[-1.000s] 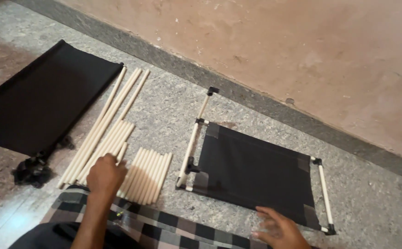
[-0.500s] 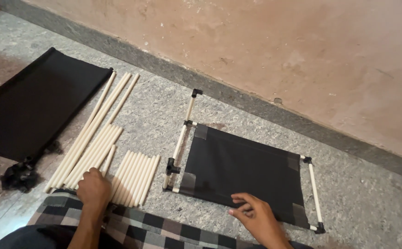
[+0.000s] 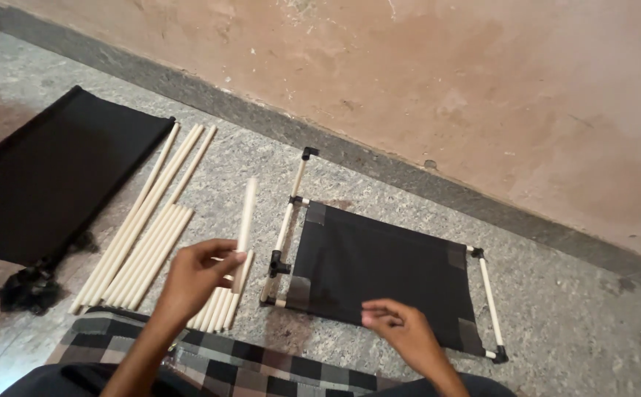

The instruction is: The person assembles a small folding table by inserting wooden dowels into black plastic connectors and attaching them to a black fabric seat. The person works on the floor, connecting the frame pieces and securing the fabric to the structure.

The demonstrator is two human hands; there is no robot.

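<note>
Head view is showing the left hand (image 3: 195, 278), which was resting on the short cream rods (image 3: 221, 305) at lower centre a second ago, now lifting with its fingers clamped on one cream rod (image 3: 245, 220) standing nearly upright. Right hand (image 3: 401, 331), empty with fingers loosely curled apart, is hovering over the near edge of the black fabric panel (image 3: 379, 268) in its partly built frame. Longer rods (image 3: 148, 213) are lying at centre left beside a second black fabric sheet (image 3: 48, 184).
</note>
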